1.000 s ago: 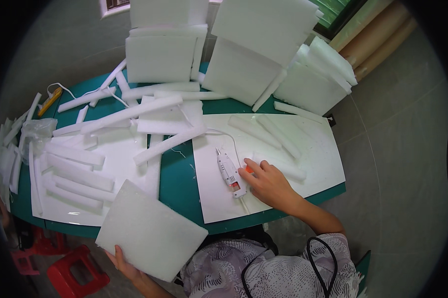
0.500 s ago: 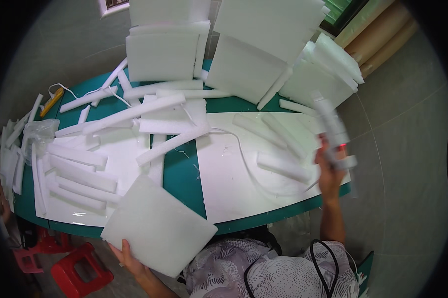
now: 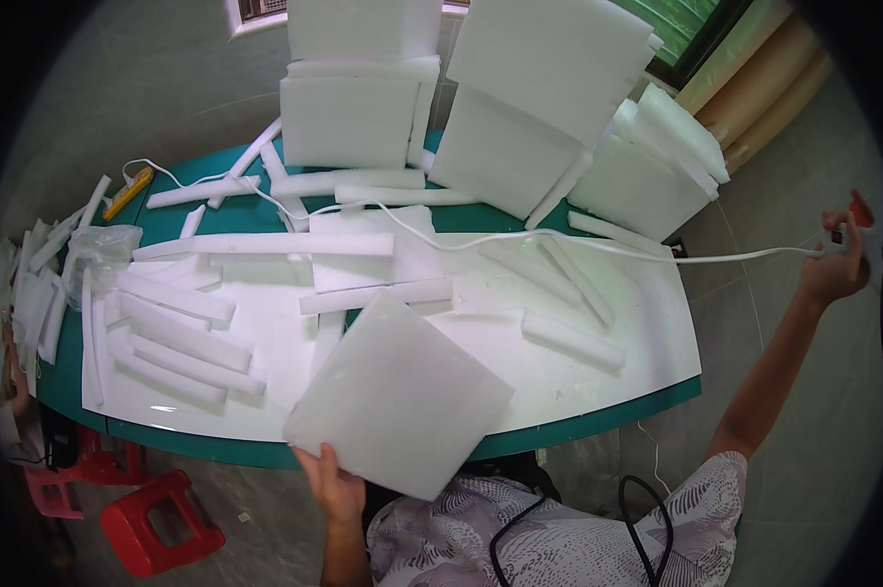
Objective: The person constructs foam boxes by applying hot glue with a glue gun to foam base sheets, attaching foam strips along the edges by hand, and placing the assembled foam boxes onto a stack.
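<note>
My left hand (image 3: 336,487) grips a square white foam sheet (image 3: 402,396) by its near left edge, some fingers hidden. The sheet is tilted at the table's front edge, in front of my body. Far out to the right, beyond the table, my right hand (image 3: 838,266) is closed around a white handheld tool (image 3: 878,235). Its kind cannot be made out at the dark rim of the view. A white cord (image 3: 598,245) runs from the tool back across the table. Beneath it lies a foam strip (image 3: 571,339) on the white board (image 3: 647,323).
Foam strips (image 3: 192,338) crowd the table's left half, beside a clear plastic bag (image 3: 107,249). Large foam sheets (image 3: 353,115) stand along the back. A yellow object (image 3: 129,194) lies at the far left. Red stools (image 3: 158,523) stand on the floor.
My right hand has swung outward to the right with the tool, pulling the cord straighter. The foam sheet and my left hand moved right. Two foam strips near the middle now lie more level.
</note>
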Tool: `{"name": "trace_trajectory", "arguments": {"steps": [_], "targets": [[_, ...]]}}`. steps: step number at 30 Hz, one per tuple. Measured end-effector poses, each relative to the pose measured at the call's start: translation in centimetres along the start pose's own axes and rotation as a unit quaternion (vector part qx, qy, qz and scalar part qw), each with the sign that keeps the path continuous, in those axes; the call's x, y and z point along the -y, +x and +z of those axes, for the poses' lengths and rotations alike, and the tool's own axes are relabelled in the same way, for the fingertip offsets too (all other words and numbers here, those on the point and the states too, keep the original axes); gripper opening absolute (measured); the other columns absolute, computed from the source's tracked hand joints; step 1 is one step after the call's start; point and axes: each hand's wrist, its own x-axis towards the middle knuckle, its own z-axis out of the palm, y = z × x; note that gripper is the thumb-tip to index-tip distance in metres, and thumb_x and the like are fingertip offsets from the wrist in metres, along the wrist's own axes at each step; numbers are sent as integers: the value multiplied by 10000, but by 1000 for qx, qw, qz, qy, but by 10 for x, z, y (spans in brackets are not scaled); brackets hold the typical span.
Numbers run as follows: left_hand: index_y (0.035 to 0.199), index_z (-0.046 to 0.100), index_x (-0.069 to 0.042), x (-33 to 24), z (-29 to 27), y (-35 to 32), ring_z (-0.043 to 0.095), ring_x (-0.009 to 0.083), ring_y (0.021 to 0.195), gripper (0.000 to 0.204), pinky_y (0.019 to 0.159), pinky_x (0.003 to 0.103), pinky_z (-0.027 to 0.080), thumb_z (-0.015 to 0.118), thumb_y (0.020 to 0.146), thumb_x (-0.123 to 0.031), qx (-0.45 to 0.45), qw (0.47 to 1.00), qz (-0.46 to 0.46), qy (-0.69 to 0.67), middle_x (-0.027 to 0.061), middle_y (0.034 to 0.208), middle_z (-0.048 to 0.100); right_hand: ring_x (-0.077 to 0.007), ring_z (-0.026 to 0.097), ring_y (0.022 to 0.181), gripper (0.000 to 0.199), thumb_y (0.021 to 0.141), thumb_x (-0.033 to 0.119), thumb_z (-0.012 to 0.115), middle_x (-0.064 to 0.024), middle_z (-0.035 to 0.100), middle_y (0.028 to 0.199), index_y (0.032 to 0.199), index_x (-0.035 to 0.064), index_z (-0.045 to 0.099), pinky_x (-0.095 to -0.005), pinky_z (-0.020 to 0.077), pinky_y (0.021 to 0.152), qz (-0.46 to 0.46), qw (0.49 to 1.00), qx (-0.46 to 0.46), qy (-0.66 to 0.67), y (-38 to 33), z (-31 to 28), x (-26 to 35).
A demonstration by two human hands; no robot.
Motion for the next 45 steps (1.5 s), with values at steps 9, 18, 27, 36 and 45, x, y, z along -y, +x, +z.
{"name": "trace_trajectory", "arguments": {"steps": [9,18,27,36,45], "targets": [[1451,310,-42,17,7,-47,448,301,1309,580,1079,489,386,547,923,-68,38,988,-99,-115,170,1405,450,-140,500,558,306,834,36,548,-218,631,975,1112,-94,551,-277,439,602,152,935,84,310,-93,50,66],[1187,465,25,7,12,-48,649,177,954,354,767,318,588,676,911,-46,101,966,-205,121,126,1099,618,-98,468,453,332,845,166,620,-229,632,1090,1100,-43,580,-216,336,410,347,762,336,432,-141,60,96],[991,590,65,-19,27,-19,638,120,673,289,632,257,530,713,915,-185,211,881,-213,366,82,782,648,-70,532,567,185,921,175,642,-36,672,883,1025,26,677,-229,440,504,365,569,653,343,-175,103,137],[685,608,18,-35,37,9,576,291,461,444,463,377,407,719,878,-366,172,746,-22,643,130,501,538,-91,559,587,265,911,279,676,-26,658,849,1033,44,683,-252,462,538,342,516,723,306,-186,127,150],[1035,666,-46,-36,38,23,622,334,683,366,576,388,464,783,808,-307,235,665,92,703,141,784,626,-124,588,581,326,895,315,694,-50,647,815,1058,36,661,-273,479,542,275,498,789,232,-185,139,168]]}}
